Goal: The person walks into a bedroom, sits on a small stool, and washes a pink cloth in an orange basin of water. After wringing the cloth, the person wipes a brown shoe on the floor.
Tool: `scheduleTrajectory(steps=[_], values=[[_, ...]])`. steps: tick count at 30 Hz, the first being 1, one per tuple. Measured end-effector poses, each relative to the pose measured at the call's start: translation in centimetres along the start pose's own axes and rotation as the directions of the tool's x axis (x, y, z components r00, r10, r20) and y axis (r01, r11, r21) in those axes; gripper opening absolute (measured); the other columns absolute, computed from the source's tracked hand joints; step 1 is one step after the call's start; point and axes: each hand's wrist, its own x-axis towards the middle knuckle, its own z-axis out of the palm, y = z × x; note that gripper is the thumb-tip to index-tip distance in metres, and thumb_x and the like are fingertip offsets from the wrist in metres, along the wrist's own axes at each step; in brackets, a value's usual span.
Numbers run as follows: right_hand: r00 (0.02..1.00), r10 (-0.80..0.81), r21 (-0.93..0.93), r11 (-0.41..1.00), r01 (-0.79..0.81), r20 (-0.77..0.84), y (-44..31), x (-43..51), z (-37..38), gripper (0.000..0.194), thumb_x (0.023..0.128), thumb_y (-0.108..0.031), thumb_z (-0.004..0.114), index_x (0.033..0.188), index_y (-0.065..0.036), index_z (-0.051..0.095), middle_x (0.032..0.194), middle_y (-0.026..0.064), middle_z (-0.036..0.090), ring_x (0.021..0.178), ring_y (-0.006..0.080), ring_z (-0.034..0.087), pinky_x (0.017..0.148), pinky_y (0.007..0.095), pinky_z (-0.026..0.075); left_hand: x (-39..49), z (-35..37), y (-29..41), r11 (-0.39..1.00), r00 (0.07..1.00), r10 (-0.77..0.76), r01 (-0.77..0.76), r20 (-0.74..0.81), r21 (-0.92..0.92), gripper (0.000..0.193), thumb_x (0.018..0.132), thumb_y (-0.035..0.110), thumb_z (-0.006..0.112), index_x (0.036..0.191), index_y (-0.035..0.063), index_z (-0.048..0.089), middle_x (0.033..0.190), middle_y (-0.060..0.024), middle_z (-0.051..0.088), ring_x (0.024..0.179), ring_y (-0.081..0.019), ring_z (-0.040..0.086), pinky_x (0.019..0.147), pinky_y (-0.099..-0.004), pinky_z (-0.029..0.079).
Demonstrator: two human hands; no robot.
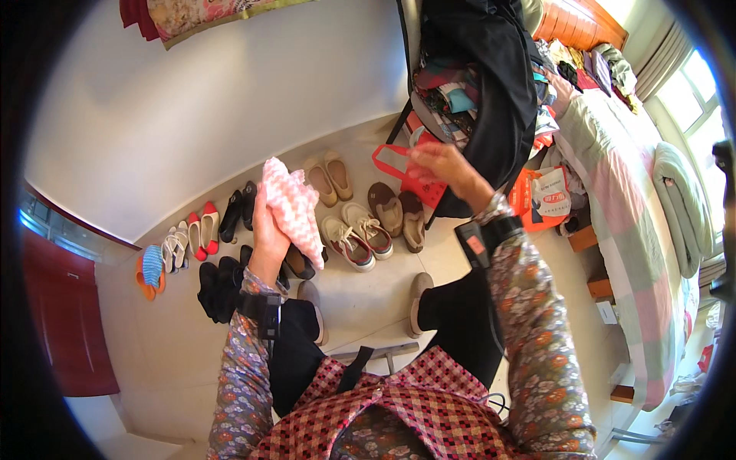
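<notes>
My left hand [270, 233] holds a bunched pink-and-white patterned cloth [292, 207] upright above the rows of shoes. My right hand [434, 164] is raised at the handle of a red bag [422, 192]; the blurred fingers do not show whether they grip it. On the tiled floor below lie white lace-up sneakers [357, 236], brown slip-on shoes [397, 213], beige flats [329, 179], black shoes [221, 284] and red-and-white flats [204, 230]. At the far left, a blue striped cloth [152, 265] lies on orange slippers [148, 287].
A black cover [506, 86] hangs over a rack packed with folded clothes [454, 95]. Orange bags [540, 198] and boxes [583, 238] stand beside a bed with a checked sheet [627, 172]. A white wall [230, 115] runs behind the shoes; a red door [69, 310] is at left.
</notes>
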Motion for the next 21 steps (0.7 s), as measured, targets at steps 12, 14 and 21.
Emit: scheduleTrajectory(steps=[12, 14, 21], values=[[0.886, 0.461, 0.418, 0.796, -0.438, 0.052, 23.7, 3.0, 12.1, 0.024, 0.093, -0.025, 0.054, 0.104, -0.005, 0.06, 0.094, 0.0062, 0.066, 0.074, 0.0151, 0.063, 0.064, 0.0264, 0.051, 2.4, -6.3, -2.4, 0.977, 0.953, -0.182, 0.147, -0.244, -0.155, 0.041, 0.092, 0.025, 0.049, 0.126, 0.002, 0.049, 0.121, -0.0114, 0.059, 0.111, -0.024, 0.056, 0.099, -0.0387, 0.042], [0.912, 0.392, 0.541, 0.745, -0.391, 0.12, 20.9, 3.0, 15.0, 0.03, 0.094, -0.029, 0.054, 0.112, -0.005, 0.058, 0.102, 0.0077, 0.066, 0.082, 0.0176, 0.064, 0.071, 0.0296, 0.052, 2.8, -4.9, -2.9, 0.979, 0.975, -0.173, 0.155, -0.138, -0.136, 0.041, 0.093, 0.028, 0.049, 0.125, 0.0024, 0.05, 0.119, -0.011, 0.06, 0.109, -0.0222, 0.057, 0.098, -0.0377, 0.043], [0.983, 0.177, 0.996, 0.053, -0.066, 0.056, 14.4, 2.3, 21.8, 0.023, 0.095, -0.026, 0.044, 0.102, -0.008, 0.056, 0.086, 0.002, 0.061, 0.08, 0.0181, 0.06, 0.072, 0.0325, 0.051, -0.8, -0.8, -10.2, 0.32, 0.985, 0.155, -0.127, 0.08, 0.939, 0.043, 0.095, 0.035, 0.052, 0.123, 0.0012, 0.052, 0.106, -0.0064, 0.06, 0.099, -0.0141, 0.055, 0.087, -0.025, 0.044]])
